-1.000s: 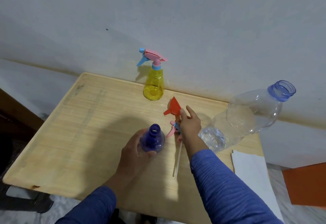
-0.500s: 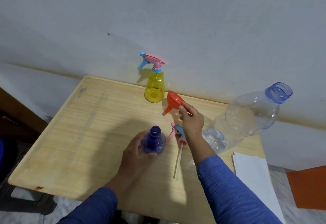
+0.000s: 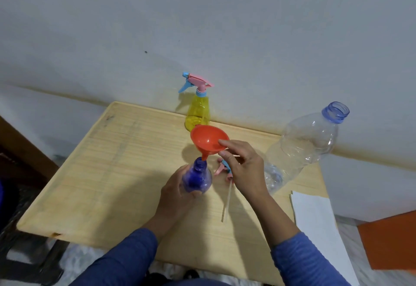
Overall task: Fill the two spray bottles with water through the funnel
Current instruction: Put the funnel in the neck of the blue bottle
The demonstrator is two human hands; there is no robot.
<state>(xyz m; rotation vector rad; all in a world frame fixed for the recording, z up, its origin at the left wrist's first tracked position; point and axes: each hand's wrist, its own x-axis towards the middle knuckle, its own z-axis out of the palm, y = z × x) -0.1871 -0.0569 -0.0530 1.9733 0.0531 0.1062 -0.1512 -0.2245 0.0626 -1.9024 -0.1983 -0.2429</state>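
My left hand (image 3: 174,193) grips an open blue spray bottle (image 3: 197,178) standing on the wooden table (image 3: 108,173). My right hand (image 3: 244,166) pinches the rim of an orange funnel (image 3: 208,141), tilted, with its spout tip just above the blue bottle's mouth. The blue bottle's pink and blue spray head with its dip tube (image 3: 227,198) lies on the table, partly hidden under my right hand. A yellow spray bottle (image 3: 198,114) with its spray head on stands at the back by the wall. A large clear water bottle (image 3: 301,150), uncapped, stands at the right with a little water at its bottom.
White paper (image 3: 315,222) lies at the table's right front corner. An orange object (image 3: 391,243) sits lower right beyond the table. The wall runs close behind the table's far edge.
My right hand lifted the orange funnel off the table and carried it left over the blue bottle's mouth. My left hand kept holding the blue bottle.
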